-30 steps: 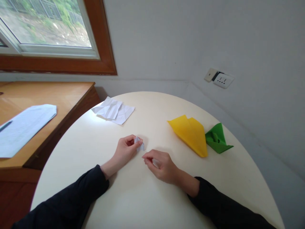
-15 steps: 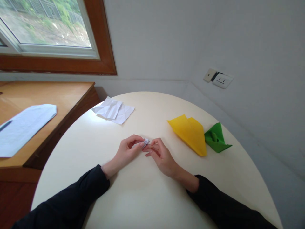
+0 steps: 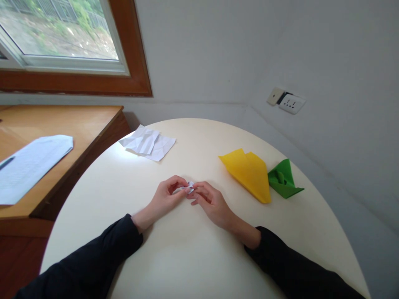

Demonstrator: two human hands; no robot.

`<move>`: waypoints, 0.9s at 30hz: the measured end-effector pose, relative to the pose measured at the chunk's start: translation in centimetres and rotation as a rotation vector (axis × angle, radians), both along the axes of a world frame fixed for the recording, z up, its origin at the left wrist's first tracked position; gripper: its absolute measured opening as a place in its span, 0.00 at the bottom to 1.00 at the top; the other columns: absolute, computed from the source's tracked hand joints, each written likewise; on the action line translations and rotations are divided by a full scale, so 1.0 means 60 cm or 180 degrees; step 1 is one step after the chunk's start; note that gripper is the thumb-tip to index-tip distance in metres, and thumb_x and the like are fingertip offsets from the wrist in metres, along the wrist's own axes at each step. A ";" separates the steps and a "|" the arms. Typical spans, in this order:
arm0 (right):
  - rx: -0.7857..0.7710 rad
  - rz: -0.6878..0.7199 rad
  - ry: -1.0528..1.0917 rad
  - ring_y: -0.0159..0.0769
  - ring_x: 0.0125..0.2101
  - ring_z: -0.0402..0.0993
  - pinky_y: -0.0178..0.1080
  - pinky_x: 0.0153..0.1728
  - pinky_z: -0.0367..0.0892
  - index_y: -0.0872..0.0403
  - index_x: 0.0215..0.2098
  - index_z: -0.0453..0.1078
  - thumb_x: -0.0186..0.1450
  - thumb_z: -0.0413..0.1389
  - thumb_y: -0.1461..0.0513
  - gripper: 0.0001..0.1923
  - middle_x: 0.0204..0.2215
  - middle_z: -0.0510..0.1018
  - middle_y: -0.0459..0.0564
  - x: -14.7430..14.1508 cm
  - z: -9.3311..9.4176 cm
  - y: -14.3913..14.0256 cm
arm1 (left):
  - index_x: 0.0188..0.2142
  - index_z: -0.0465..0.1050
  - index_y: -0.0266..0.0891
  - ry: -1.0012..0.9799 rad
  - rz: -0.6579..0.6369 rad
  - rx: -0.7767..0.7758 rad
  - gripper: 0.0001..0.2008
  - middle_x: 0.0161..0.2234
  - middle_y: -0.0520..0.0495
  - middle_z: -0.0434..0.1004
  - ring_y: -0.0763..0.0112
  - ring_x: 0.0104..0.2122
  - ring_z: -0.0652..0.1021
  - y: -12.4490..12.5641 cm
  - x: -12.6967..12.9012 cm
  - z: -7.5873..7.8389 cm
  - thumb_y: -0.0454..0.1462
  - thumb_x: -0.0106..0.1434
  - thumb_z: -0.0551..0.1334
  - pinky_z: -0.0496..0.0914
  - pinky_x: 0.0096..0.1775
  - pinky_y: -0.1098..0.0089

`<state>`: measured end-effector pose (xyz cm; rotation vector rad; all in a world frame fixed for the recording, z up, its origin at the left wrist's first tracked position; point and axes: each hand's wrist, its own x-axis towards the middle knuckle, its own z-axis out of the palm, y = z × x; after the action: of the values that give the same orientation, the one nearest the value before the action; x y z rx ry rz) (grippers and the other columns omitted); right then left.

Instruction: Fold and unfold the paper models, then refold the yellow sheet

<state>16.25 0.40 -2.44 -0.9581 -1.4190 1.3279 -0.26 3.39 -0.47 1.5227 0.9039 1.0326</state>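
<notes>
Round cream table (image 3: 193,257) as landmark. Near table centre: small folded white paper piece (image 3: 188,189), pinched from both sides. Left hand (image 3: 166,196) resting on tabletop, fingers curled in, thumb and fingertips closed on left end of paper piece. Right hand (image 3: 210,201) also down on tabletop, fingers partly curled, tips closed on right end of same piece; fingertips of both hands touching or nearly so, paper mostly hidden between them, exact fold shape too small to tell. Black sleeves on both forearms, lying across near half of table. Toward far left edge of table: crumpled, creased white paper sheet (image 3: 148,143), well apart from hands. Toward right side of table: yellow folded paper (image 3: 249,172), and just beside it, nearer right edge, green folded paper (image 3: 283,180), touching or almost touching yellow one. Off table to left: wooden desk (image 3: 62,120) with printed white sheet (image 3: 29,164). Behind table on wall: white wall socket (image 3: 288,101).
</notes>
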 end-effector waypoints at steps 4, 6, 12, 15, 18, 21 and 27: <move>0.0092 -0.0153 -0.0043 0.33 0.34 0.76 0.37 0.32 0.75 0.51 0.36 0.69 0.60 0.54 0.59 0.07 0.33 0.76 0.46 0.002 -0.005 0.005 | 0.30 0.71 0.35 -0.0095 -0.0177 -0.0022 0.12 0.30 0.46 0.75 0.68 0.33 0.75 0.001 0.000 -0.002 0.42 0.54 0.66 0.69 0.38 0.68; 0.0201 -0.0216 -0.0057 0.32 0.32 0.75 0.36 0.31 0.75 0.51 0.35 0.71 0.60 0.54 0.60 0.06 0.32 0.76 0.45 0.002 -0.006 0.006 | 0.30 0.72 0.35 -0.0096 -0.0233 -0.0017 0.12 0.30 0.45 0.75 0.68 0.34 0.75 0.002 0.000 -0.003 0.42 0.53 0.66 0.68 0.39 0.68; 0.0577 -0.0254 -0.0424 0.29 0.26 0.71 0.33 0.29 0.69 0.53 0.29 0.70 0.59 0.52 0.64 0.05 0.25 0.74 0.44 0.005 0.004 0.005 | 0.29 0.72 0.34 -0.0112 -0.0203 0.0035 0.12 0.29 0.46 0.74 0.70 0.32 0.74 0.002 0.000 -0.003 0.43 0.54 0.65 0.68 0.36 0.70; 0.0726 -0.0283 -0.0668 0.29 0.25 0.69 0.32 0.27 0.65 0.53 0.28 0.69 0.58 0.51 0.66 0.06 0.23 0.73 0.44 0.006 0.008 0.004 | 0.28 0.72 0.34 -0.0024 -0.0100 -0.0010 0.12 0.27 0.47 0.74 0.72 0.28 0.73 0.001 -0.001 -0.002 0.43 0.55 0.64 0.66 0.32 0.72; 0.0825 -0.0298 -0.0826 0.29 0.25 0.68 0.32 0.27 0.63 0.54 0.28 0.69 0.58 0.49 0.67 0.08 0.23 0.73 0.45 0.007 0.008 0.004 | 0.27 0.71 0.35 0.0075 0.0041 -0.0054 0.13 0.24 0.49 0.73 0.73 0.25 0.71 0.000 -0.001 -0.002 0.44 0.55 0.64 0.65 0.29 0.73; 0.0858 -0.0306 -0.0906 0.30 0.25 0.68 0.32 0.26 0.62 0.54 0.28 0.70 0.57 0.49 0.67 0.08 0.23 0.73 0.45 0.008 0.004 0.003 | 0.26 0.70 0.35 0.0138 0.0209 -0.0047 0.12 0.22 0.50 0.71 0.74 0.24 0.70 -0.001 0.000 -0.002 0.43 0.55 0.63 0.63 0.27 0.74; 0.0855 -0.0304 -0.0849 0.31 0.27 0.69 0.33 0.29 0.64 0.53 0.29 0.70 0.58 0.49 0.66 0.08 0.25 0.74 0.46 0.009 0.003 0.000 | 0.24 0.70 0.35 0.0199 0.0571 -0.0044 0.12 0.20 0.51 0.71 0.75 0.22 0.69 0.002 0.002 -0.001 0.43 0.52 0.64 0.63 0.25 0.74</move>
<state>16.77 0.38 -2.26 -1.0336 -1.6818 0.9352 -0.14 3.49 -0.50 1.4896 1.1052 1.1089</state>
